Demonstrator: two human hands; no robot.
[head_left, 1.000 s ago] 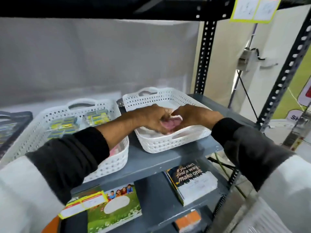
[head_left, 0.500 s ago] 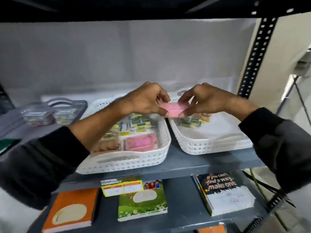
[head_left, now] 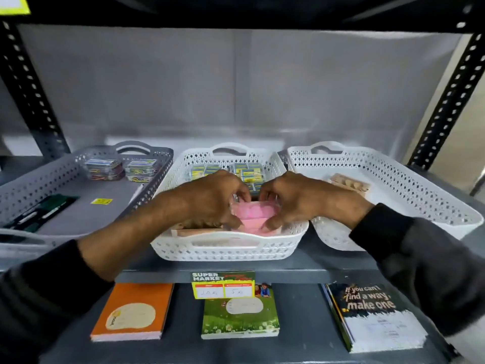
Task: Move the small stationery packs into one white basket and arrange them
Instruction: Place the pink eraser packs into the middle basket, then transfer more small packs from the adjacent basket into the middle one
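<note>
My left hand [head_left: 210,198] and my right hand [head_left: 294,198] both grip a pink pack [head_left: 253,211] low inside the middle white basket [head_left: 225,250]. Another pink pack [head_left: 253,227] lies just under it, and a tan pack [head_left: 194,231] lies at the basket's front left. Several yellow and blue packs [head_left: 246,170] fill the back of this basket. The right white basket [head_left: 409,195] holds a tan pack [head_left: 349,182] near its back left.
A grey basket [head_left: 65,177] on the left holds two clear packs [head_left: 120,166] and dark pens [head_left: 42,211]. On the shelf below lie an orange notebook [head_left: 131,311], a green notebook [head_left: 240,316] and a dark notebook [head_left: 372,316]. A price tag [head_left: 223,285] hangs on the shelf edge.
Both hands carried the pink pack from the right white basket leftwards and lowered it into the middle basket. The camera view swung left with them.
</note>
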